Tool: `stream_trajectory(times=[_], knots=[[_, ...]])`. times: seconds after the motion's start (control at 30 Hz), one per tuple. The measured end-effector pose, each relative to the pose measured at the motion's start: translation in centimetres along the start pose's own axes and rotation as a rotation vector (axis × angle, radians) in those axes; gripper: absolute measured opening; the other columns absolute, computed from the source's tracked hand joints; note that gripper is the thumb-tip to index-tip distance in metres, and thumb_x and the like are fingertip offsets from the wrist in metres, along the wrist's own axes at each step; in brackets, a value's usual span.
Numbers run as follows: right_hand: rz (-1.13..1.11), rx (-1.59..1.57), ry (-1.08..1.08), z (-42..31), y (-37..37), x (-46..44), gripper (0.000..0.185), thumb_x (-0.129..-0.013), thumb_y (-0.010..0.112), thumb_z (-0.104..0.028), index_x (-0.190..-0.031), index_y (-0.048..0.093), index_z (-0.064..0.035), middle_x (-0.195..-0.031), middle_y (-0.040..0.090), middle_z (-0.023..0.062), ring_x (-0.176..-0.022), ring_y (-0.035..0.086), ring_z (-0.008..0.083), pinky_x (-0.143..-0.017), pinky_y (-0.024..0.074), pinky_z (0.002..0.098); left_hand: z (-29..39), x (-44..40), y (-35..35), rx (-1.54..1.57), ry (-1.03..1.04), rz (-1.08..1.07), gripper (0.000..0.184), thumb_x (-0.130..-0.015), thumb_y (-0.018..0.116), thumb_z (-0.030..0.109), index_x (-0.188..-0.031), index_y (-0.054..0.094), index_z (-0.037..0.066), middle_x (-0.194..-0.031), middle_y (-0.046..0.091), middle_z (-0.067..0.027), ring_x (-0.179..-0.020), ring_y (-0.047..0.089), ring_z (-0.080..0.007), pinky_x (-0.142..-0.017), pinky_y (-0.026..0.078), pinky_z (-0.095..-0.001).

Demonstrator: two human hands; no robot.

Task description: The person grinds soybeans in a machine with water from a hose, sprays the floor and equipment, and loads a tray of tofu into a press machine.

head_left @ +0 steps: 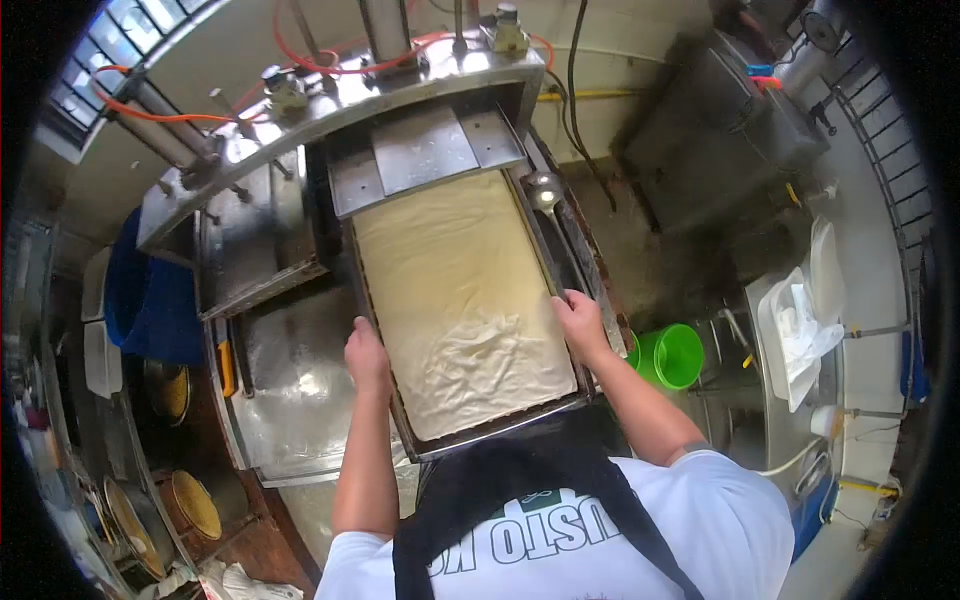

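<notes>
A long rectangular metal tray (pixel 407 425) lies in front of me, its far end under a metal press plate (pixel 425 150). A pale cream layer (pixel 450 270) fills it, fairly smooth toward the press and wrinkled like wet cloth at the near end; I cannot tell what lies beneath. My left hand (pixel 367 357) is closed on the tray's left side. On the right side, a little higher up, my right hand (pixel 583 325) grips the opposite edge. The fingers are partly hidden by the tray's rim.
A steel press frame (pixel 340 100) with orange hoses spans the back. A ladle (pixel 545 192) lies right of the tray. An orange-handled tool (pixel 227 368) rests at the left of the wet steel table (pixel 300 385). A green bucket (pixel 678 357) and a blue barrel (pixel 165 300) stand at the sides.
</notes>
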State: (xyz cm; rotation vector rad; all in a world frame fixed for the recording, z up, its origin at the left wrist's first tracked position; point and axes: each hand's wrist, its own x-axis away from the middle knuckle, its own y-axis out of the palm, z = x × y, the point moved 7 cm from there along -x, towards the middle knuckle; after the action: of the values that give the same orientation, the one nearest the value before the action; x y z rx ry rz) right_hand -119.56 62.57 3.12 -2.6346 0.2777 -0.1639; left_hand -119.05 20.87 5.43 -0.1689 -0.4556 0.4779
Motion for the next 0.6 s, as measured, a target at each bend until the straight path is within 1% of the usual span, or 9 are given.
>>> stream_trajectory(times=[0.07,0.1,0.13,0.2,0.27,0.33,0.43,0.53,0.6], knots=[[0.022,-0.179,0.105,0.6,0.7,0.3,0.030,-0.092,0.061,-0.025,-0.089,0.062,0.0050,-0.070,0.058,0.0202,-0.064,0.051,0.0228,-0.064,0.0449,0.0394,-0.7,-0.4,-0.3,0.076,-0.042,0.040,0.052,-0.108,0.045,0.041,-0.103,0.065,-0.006,-0.094,0.067,-0.0104,-0.085,0.056,-0.0168,-0.079,0.047,-0.0354],[0.011,-0.099,0.123,0.2,0.5,0.0,0.034,-0.095,0.058,-0.026,-0.104,0.067,0.0057,-0.085,0.068,0.0238,-0.077,0.064,0.0278,-0.074,0.0510,0.0390,-0.6,-1.2,-0.2,0.118,-0.009,0.026,0.052,-0.108,0.044,0.041,-0.103,0.065,-0.006,-0.095,0.067,-0.0107,-0.086,0.056,-0.0173,-0.080,0.048,-0.0359],[-0.003,-0.093,0.132,-0.3,0.9,-0.5,0.034,-0.095,0.058,-0.026,-0.104,0.067,0.0057,-0.085,0.068,0.0238,-0.077,0.064,0.0278,-0.074,0.0510,0.0390,0.1,-1.4,-0.4,0.162,0.027,0.016,0.053,-0.109,0.043,0.041,-0.104,0.064,-0.007,-0.096,0.067,-0.0109,-0.086,0.056,-0.0178,-0.081,0.048,-0.0364],[0.114,0.082,-0.066,-3.1,1.0,-3.0,0.043,-0.099,0.053,-0.026,-0.125,0.063,0.0069,-0.112,0.069,0.0299,-0.105,0.070,0.0367,-0.092,0.0517,0.0402,1.1,-3.9,-0.2,0.048,0.028,0.022,0.047,-0.107,0.046,0.037,-0.103,0.063,-0.007,-0.095,0.067,-0.0133,-0.088,0.059,-0.0189,-0.082,0.048,-0.0375],[-0.009,0.131,0.045,-5.6,2.4,-7.0,0.050,-0.101,0.049,-0.026,-0.138,0.054,0.0075,-0.129,0.060,0.0331,-0.125,0.059,0.0415,-0.105,0.0465,0.0420,3.2,-7.9,0.6,-0.327,0.120,0.036,0.043,-0.103,0.049,0.033,-0.105,0.063,-0.008,-0.098,0.068,-0.0205,-0.092,0.064,-0.0293,-0.082,0.048,-0.0410],[-0.003,0.197,-0.013,-6.2,3.9,-11.6,0.047,-0.101,0.049,-0.026,-0.133,0.058,0.0082,-0.124,0.063,0.0330,-0.121,0.060,0.0438,-0.102,0.0477,0.0449,5.8,-11.2,2.0,-0.320,0.184,0.025,0.042,-0.099,0.048,0.030,-0.106,0.063,-0.009,-0.099,0.067,-0.0290,-0.091,0.064,-0.0436,-0.080,0.050,-0.0455],[-0.051,0.301,-0.053,-7.1,6.2,-20.0,0.044,-0.101,0.050,-0.026,-0.130,0.059,0.0072,-0.120,0.065,0.0316,-0.113,0.064,0.0447,-0.096,0.0491,0.0484,6.9,-20.4,5.1,-0.507,0.345,-0.105,0.045,-0.100,0.045,0.031,-0.109,0.063,-0.010,-0.102,0.069,-0.0307,-0.089,0.067,-0.0471,-0.077,0.051,-0.0499],[-0.082,0.343,-0.109,-6.8,8.7,-27.6,0.042,-0.100,0.053,-0.026,-0.126,0.061,0.0055,-0.114,0.068,0.0288,-0.105,0.067,0.0426,-0.091,0.0504,0.0487,6.1,-30.0,7.9,0.400,0.005,-0.220,0.043,-0.100,0.048,0.034,-0.116,0.065,-0.002,-0.112,0.070,-0.0274,-0.099,0.070,-0.0421,-0.079,0.052,-0.0502],[-0.111,0.369,-0.082,-6.6,10.0,-30.4,0.040,-0.099,0.054,-0.026,-0.123,0.063,0.0048,-0.110,0.069,0.0274,-0.102,0.068,0.0412,-0.088,0.0511,0.0483,7.7,-31.2,8.5,0.490,-0.101,-0.193,0.044,-0.101,0.046,0.033,-0.119,0.063,-0.002,-0.115,0.069,-0.0273,-0.104,0.068,-0.0418,-0.084,0.051,-0.0490]])
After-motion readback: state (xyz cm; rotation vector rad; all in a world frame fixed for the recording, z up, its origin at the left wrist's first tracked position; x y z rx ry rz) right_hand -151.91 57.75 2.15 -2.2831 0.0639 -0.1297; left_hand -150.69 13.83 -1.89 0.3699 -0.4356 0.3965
